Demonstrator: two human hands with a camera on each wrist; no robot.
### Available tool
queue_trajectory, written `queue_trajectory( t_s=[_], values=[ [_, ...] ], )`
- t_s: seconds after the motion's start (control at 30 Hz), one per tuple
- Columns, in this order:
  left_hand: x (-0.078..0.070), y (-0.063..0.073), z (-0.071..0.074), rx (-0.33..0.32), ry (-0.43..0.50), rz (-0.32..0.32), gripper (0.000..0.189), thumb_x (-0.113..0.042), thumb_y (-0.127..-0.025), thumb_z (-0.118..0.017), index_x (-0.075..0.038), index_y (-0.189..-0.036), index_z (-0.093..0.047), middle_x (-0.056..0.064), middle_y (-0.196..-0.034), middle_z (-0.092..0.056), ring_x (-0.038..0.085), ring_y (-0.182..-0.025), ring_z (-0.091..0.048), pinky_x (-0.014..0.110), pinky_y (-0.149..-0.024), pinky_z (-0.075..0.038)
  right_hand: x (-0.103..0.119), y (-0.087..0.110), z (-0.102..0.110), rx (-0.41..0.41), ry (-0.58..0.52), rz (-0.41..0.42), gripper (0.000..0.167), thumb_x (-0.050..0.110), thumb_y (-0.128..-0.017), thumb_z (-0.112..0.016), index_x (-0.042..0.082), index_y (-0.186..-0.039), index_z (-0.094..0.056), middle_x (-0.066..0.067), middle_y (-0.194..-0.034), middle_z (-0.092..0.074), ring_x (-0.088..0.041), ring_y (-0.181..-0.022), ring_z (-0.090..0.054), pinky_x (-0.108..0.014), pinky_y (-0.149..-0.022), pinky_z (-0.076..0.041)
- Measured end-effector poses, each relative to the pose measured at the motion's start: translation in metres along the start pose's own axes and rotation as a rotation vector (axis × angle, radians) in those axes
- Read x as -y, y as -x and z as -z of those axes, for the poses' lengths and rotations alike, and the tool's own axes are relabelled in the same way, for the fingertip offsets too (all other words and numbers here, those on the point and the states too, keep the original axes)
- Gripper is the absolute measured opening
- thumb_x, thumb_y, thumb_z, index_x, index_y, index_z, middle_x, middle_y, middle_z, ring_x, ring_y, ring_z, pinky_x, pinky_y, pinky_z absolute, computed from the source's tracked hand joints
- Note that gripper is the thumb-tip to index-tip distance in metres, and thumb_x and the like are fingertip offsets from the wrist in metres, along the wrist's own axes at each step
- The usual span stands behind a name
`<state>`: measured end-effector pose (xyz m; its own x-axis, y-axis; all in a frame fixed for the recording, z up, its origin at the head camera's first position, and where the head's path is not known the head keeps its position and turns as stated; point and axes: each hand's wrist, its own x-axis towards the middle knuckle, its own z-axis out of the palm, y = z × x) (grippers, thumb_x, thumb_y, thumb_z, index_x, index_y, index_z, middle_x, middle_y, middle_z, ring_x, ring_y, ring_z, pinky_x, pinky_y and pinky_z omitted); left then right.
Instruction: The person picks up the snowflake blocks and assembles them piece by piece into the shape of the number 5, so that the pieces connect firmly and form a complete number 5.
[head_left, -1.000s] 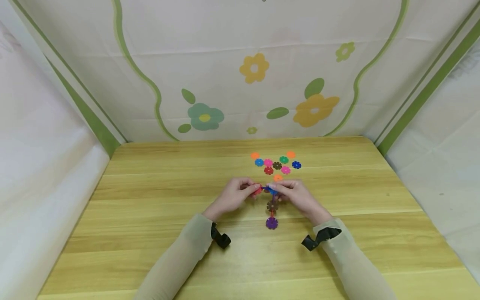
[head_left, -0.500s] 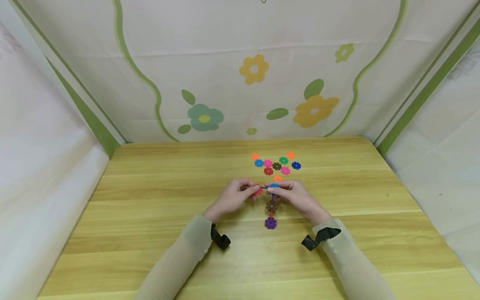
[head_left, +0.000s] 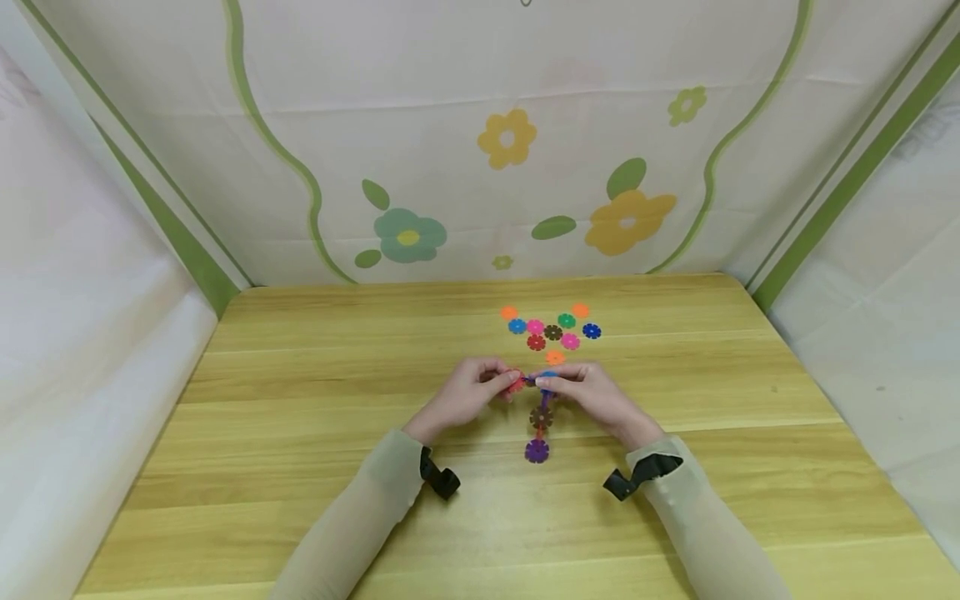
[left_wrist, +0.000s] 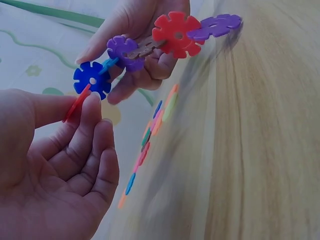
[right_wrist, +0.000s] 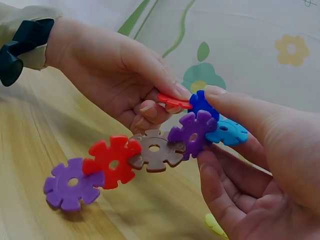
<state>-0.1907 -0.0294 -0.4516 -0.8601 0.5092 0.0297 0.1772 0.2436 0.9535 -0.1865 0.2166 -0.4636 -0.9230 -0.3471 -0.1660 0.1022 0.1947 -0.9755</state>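
Note:
My left hand [head_left: 467,392] pinches a red notched snowflake disc [right_wrist: 175,101] between thumb and fingers. That disc meets the edge of a dark blue disc [left_wrist: 92,80]; how deeply the slots engage cannot be told. My right hand [head_left: 600,393] pinches a chain of interlocked discs near the light blue disc [right_wrist: 227,131] and the dark blue one. From there the chain runs through a purple disc [right_wrist: 193,135], a brown disc [right_wrist: 155,150] and a red disc [right_wrist: 114,162] to a purple end disc [right_wrist: 73,184], angling toward the person.
Beyond the hands, several loose discs lie flat on the wooden table [head_left: 337,358], among them a green disc [head_left: 566,321], a dark blue disc [head_left: 592,331] and an orange disc [head_left: 555,357]. A patterned white cloth [head_left: 450,183] stands behind the table.
The chain's purple end has swung slightly left and toward the person. The light blue disc has tilted in my right hand, whose fingers have shifted a little. My left hand stays nearly still.

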Motion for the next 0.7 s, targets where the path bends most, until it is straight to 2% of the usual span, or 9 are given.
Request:
queue_trajectory(
  t_s=[0.27, 0.5, 0.7],
  values=[
    [0.0025, 0.0000, 0.0009, 0.049, 0.022, -0.026, 0.022, -0.019, -0.106, -0.059, -0.003, -0.097, -0.072, 0.021, -0.093, -0.070, 0.036, -0.085, -0.067, 0.048, -0.081, -0.056, -0.0015, 0.0001, 0.0030, 0.028, 0.041, 0.013, 0.030, 0.031, -0.095, -0.075, 0.005, -0.111, -0.078, -0.013, -0.109, -0.072, -0.028, -0.101, -0.064, -0.040, -0.090, -0.051],
    [0.0004, 0.0005, 0.0004, 0.073, 0.053, -0.044, 0.021, -0.014, -0.105, -0.059, 0.002, -0.098, -0.071, 0.025, -0.093, -0.069, 0.043, -0.086, -0.065, 0.058, -0.082, -0.054, -0.0004, -0.0006, 0.0059, 0.058, 0.057, 0.028, 0.027, 0.028, -0.094, -0.076, 0.005, -0.108, -0.079, -0.017, -0.110, -0.072, -0.029, -0.101, -0.065, -0.043, -0.093, -0.049],
    [0.0008, 0.0006, -0.0004, 0.074, 0.070, -0.030, 0.023, -0.014, -0.106, -0.058, 0.005, -0.102, -0.070, 0.027, -0.094, -0.067, 0.045, -0.088, -0.064, 0.059, -0.083, -0.053, -0.0010, -0.0007, 0.0055, 0.061, 0.047, 0.025, 0.025, 0.025, -0.096, -0.075, 0.003, -0.108, -0.078, -0.012, -0.108, -0.072, -0.028, -0.101, -0.063, -0.042, -0.092, -0.048]
  ],
)
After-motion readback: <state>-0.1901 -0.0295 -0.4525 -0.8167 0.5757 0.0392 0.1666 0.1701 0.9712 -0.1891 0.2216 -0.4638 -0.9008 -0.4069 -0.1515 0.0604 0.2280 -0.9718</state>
